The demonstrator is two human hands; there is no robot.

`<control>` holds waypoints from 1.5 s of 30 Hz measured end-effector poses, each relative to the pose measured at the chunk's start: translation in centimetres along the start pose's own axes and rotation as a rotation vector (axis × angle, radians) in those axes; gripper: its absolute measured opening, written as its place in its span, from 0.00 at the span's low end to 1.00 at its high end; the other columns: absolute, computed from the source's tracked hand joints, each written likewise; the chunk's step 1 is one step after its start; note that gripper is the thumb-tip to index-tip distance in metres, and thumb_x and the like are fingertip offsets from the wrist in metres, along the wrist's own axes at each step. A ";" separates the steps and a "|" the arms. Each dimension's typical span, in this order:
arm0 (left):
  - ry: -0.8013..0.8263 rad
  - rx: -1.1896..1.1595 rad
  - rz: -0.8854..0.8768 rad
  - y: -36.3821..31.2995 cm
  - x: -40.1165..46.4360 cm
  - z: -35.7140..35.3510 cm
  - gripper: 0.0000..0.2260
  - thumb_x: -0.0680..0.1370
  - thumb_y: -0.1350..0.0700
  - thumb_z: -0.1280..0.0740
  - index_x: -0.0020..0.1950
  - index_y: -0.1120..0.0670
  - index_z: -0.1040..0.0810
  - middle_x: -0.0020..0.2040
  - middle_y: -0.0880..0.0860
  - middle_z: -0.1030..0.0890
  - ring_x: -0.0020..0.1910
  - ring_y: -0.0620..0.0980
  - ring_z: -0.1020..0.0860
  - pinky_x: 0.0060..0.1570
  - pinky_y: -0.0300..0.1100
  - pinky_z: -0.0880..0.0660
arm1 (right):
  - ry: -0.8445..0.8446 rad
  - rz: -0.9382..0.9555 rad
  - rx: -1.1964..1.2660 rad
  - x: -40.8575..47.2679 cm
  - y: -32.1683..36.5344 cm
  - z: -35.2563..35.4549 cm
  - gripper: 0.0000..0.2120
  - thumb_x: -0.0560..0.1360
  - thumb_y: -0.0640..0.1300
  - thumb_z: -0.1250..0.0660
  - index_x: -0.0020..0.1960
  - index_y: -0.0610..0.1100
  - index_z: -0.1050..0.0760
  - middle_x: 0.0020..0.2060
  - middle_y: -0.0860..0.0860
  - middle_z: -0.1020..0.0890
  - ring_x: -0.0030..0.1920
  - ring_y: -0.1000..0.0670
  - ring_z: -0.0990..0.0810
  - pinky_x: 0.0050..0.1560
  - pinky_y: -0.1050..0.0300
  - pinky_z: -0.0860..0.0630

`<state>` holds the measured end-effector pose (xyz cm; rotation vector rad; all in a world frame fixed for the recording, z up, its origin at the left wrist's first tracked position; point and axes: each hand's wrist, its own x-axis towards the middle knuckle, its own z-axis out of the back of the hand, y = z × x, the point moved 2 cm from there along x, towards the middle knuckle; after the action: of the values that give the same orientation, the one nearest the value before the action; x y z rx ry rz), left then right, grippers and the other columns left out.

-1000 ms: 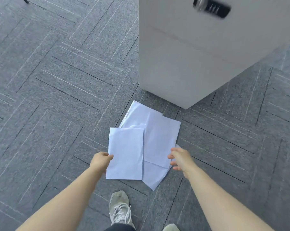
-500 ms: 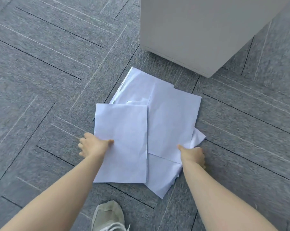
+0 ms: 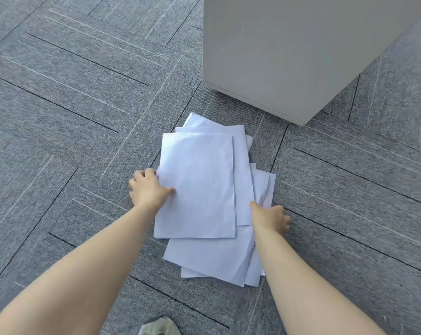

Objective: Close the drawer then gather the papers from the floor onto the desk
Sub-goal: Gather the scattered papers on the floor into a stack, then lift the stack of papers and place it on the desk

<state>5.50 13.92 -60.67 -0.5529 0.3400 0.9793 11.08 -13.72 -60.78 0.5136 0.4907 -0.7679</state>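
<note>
Several white papers (image 3: 199, 184) lie in a loose overlapping pile on the grey carpet, just in front of a grey drawer cabinet (image 3: 289, 49). My left hand (image 3: 148, 188) grips the left edge of the top sheet, thumb on top and fingers curled under. My right hand (image 3: 270, 217) holds the right edge of the pile, thumb on the paper and fingers at the sheets' side. The cabinet's front shows no gap; its top and any desk are out of view.
Grey patterned carpet tiles (image 3: 71, 105) cover the floor all around. The cabinet's lower corner (image 3: 303, 122) stands close behind the pile at the right. The toe of my shoe (image 3: 158, 327) shows at the bottom edge.
Both hands have pushed the spread sheets together into a narrower pile. The top left sheet slid right over the others. My head has dropped closer to the floor.
</note>
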 end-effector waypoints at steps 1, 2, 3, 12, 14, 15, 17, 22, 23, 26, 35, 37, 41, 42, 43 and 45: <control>0.000 0.031 0.008 -0.4 0.3 -0.2 0.35 0.65 0.46 0.23 0.67 0.56 0.33 0.68 0.60 0.35 0.69 0.62 0.37 0.65 0.58 0.34 | -0.008 -0.020 -0.001 0.1 -0.1 -0.1 0.36 0.68 0.58 0.30 0.68 0.37 0.32 0.67 0.37 0.31 0.66 0.35 0.29 0.58 0.42 0.29; -0.012 0.050 0.018 -0.7 0.5 -0.3 0.39 0.64 0.45 0.23 0.68 0.57 0.34 0.68 0.60 0.35 0.69 0.62 0.37 0.65 0.58 0.34 | -0.005 -0.024 -0.001 0.3 -0.2 -0.2 0.37 0.68 0.58 0.29 0.68 0.37 0.32 0.67 0.36 0.31 0.65 0.35 0.29 0.59 0.41 0.28; -0.022 0.056 0.029 -0.7 0.7 -0.4 0.41 0.63 0.44 0.22 0.68 0.58 0.35 0.68 0.60 0.34 0.69 0.62 0.36 0.64 0.58 0.34 | 0.006 -0.021 0.002 0.4 -0.2 -0.4 0.37 0.67 0.58 0.29 0.68 0.36 0.32 0.66 0.36 0.30 0.64 0.35 0.27 0.58 0.42 0.28; 0.164 -0.191 0.055 -1.6 -0.6 -2.5 0.23 0.65 0.50 0.23 0.56 0.58 0.23 0.53 0.58 0.18 0.51 0.58 0.20 0.51 0.47 0.25 | 0.264 0.079 0.080 -1.5 2.7 -3.2 0.26 0.61 0.56 0.29 0.52 0.40 0.19 0.52 0.41 0.15 0.55 0.38 0.18 0.59 0.45 0.24; 0.266 -0.321 0.034 -1.6 -1.5 -3.0 0.16 0.65 0.56 0.26 0.51 0.57 0.19 0.47 0.58 0.16 0.45 0.56 0.19 0.45 0.46 0.23 | 0.313 0.112 0.072 -2.2 3.4 -3.3 0.17 0.63 0.50 0.28 0.46 0.41 0.20 0.48 0.42 0.15 0.50 0.40 0.17 0.51 0.53 0.22; 0.290 -0.399 0.018 -1.6 -1.9 -3.0 0.16 0.63 0.57 0.27 0.49 0.56 0.18 0.46 0.58 0.15 0.45 0.56 0.18 0.47 0.50 0.21 | 0.328 0.134 0.098 -2.5 3.7 -3.2 0.11 0.65 0.46 0.28 0.45 0.41 0.21 0.45 0.42 0.16 0.47 0.41 0.18 0.46 0.55 0.24; 0.311 -0.566 -0.024 -1.2 -2.6 -2.4 0.15 0.59 0.58 0.30 0.45 0.56 0.17 0.45 0.61 0.15 0.45 0.57 0.17 0.50 0.57 0.19 | 0.400 0.163 0.229 -3.3 3.8 -2.4 0.08 0.68 0.40 0.29 0.45 0.39 0.21 0.44 0.42 0.16 0.43 0.42 0.19 0.44 0.53 0.23; 0.292 -0.823 -0.075 -2.6 -5.9 5.8 0.12 0.65 0.70 0.26 0.39 0.54 0.19 0.32 0.47 0.16 0.35 0.49 0.21 0.41 0.43 0.20 | 0.565 0.239 0.548 -6.9 6.2 2.9 0.22 0.67 0.34 0.28 0.60 0.41 0.25 0.55 0.42 0.16 0.53 0.41 0.17 0.59 0.40 0.22; 0.279 -0.840 -0.080 -3.4 -7.1 8.7 0.11 0.64 0.69 0.26 0.38 0.54 0.19 0.29 0.44 0.16 0.33 0.47 0.21 0.39 0.41 0.20 | 0.602 0.236 0.576 -8.6 7.4 5.1 0.27 0.65 0.36 0.26 0.63 0.41 0.27 0.56 0.43 0.17 0.55 0.42 0.17 0.61 0.41 0.23; 0.243 -0.861 -0.104 -6.4 -11.9 18.7 0.09 0.65 0.67 0.25 0.37 0.54 0.18 0.28 0.42 0.16 0.29 0.41 0.20 0.35 0.38 0.22 | 0.674 0.262 0.597 -14.9 11.5 12.8 0.29 0.62 0.39 0.22 0.62 0.38 0.24 0.56 0.41 0.16 0.56 0.41 0.17 0.62 0.41 0.24; 0.077 -1.067 -0.302 -21.9 -27.0 53.5 0.11 0.64 0.59 0.22 0.43 0.61 0.17 0.39 0.53 0.15 0.39 0.50 0.19 0.44 0.47 0.22 | 0.519 0.641 0.677 -39.1 29.5 46.4 0.04 0.71 0.37 0.29 0.40 0.45 0.19 0.38 0.39 0.15 0.43 0.36 0.17 0.43 0.42 0.20; 0.064 -1.106 -0.398 -27.4 -29.8 61.1 0.12 0.65 0.59 0.21 0.45 0.59 0.17 0.39 0.50 0.15 0.38 0.47 0.18 0.40 0.42 0.22 | 0.422 0.698 0.733 -43.3 33.3 54.4 0.08 0.72 0.36 0.30 0.36 0.46 0.22 0.40 0.32 0.20 0.41 0.33 0.24 0.35 0.43 0.24; 0.031 -1.131 -0.596 -37.8 -33.5 72.5 0.17 0.65 0.59 0.22 0.51 0.56 0.20 0.45 0.52 0.14 0.45 0.51 0.15 0.45 0.47 0.18 | 0.271 0.798 0.849 -47.1 39.6 67.2 0.10 0.71 0.37 0.29 0.33 0.43 0.26 0.28 0.47 0.25 0.27 0.48 0.32 0.26 0.60 0.36; 0.024 -1.143 -0.644 -40.3 -34.1 74.4 0.18 0.64 0.59 0.23 0.52 0.58 0.20 0.46 0.54 0.14 0.45 0.53 0.16 0.47 0.49 0.19 | 0.226 0.822 0.880 -47.2 40.8 69.7 0.09 0.71 0.37 0.29 0.33 0.42 0.24 0.24 0.50 0.24 0.25 0.52 0.30 0.26 0.61 0.35; 0.024 -1.154 -0.680 -42.7 -34.6 75.8 0.18 0.64 0.59 0.24 0.52 0.60 0.20 0.46 0.55 0.14 0.44 0.53 0.16 0.47 0.49 0.20 | 0.191 0.839 0.908 -47.2 41.8 71.9 0.08 0.71 0.37 0.29 0.33 0.40 0.22 0.22 0.51 0.23 0.24 0.55 0.29 0.26 0.62 0.34; 0.032 -1.155 -0.737 -47.4 -35.1 77.4 0.16 0.65 0.60 0.24 0.51 0.61 0.19 0.44 0.55 0.15 0.42 0.51 0.17 0.44 0.46 0.21 | 0.121 0.878 0.974 -46.2 43.5 75.3 0.07 0.71 0.37 0.29 0.37 0.34 0.21 0.25 0.44 0.22 0.29 0.53 0.27 0.27 0.61 0.33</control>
<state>29.65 14.17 33.60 -1.6004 -0.4493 0.3533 32.02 -7.98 35.27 1.5580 -0.0704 -0.0644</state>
